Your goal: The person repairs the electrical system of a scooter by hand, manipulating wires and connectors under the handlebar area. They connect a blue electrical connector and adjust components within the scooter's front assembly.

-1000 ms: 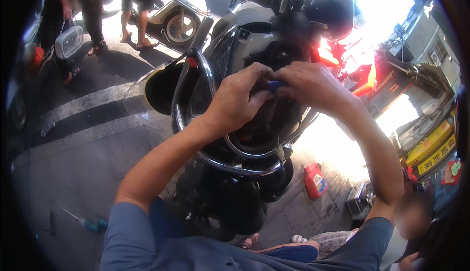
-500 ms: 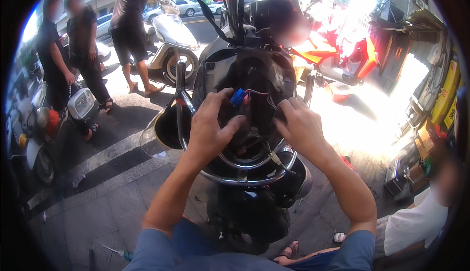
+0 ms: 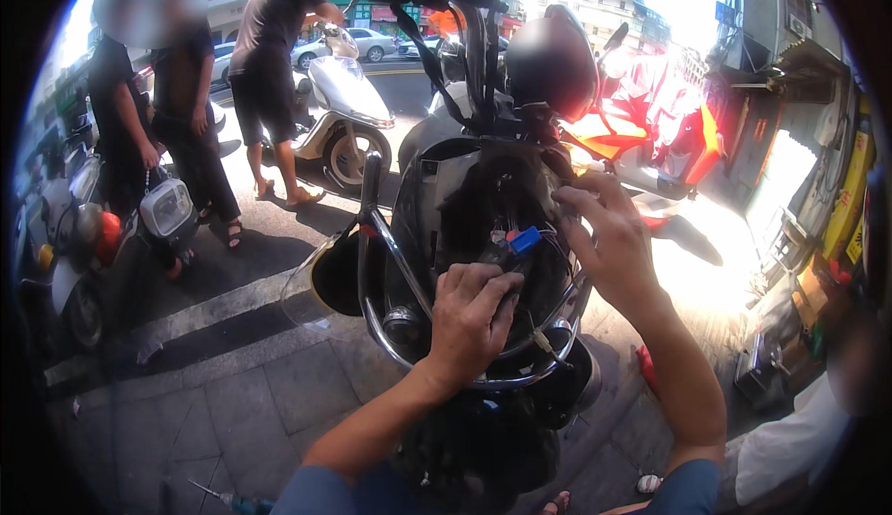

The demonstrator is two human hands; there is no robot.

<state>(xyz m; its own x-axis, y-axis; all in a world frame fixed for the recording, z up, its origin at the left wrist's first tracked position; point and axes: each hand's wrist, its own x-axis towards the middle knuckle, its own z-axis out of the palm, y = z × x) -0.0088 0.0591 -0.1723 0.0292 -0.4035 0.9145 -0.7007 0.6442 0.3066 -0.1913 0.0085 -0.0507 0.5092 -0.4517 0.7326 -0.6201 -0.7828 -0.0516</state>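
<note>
An open front cavity of a dark scooter [image 3: 437, 227] lies before me, with thin wires inside. A small blue plug connector [image 3: 526, 240] sits in it beside a reddish one. My left hand [image 3: 474, 315] is closed at the cavity's lower left, just below the blue connector; its fingertips are partly hidden, and what they grip cannot be made out. My right hand [image 3: 613, 236] is at the cavity's right rim, thumb and fingers apart, near the wires. A pale connector [image 3: 542, 340] hangs on a lead below.
A chrome guard bar [image 3: 395, 255] curves around the scooter. A round mirror [image 3: 553, 64] stands above. A screwdriver [image 3: 232, 499] lies on the pavement. People stand at the left, one with a lamp unit [image 3: 167, 206]; another person in white [image 3: 790, 450] is at lower right.
The view has shifted, so the scooter appears farther right and lower. My left hand has left the blue connector's side and closed below it. My right hand has moved up to the right rim.
</note>
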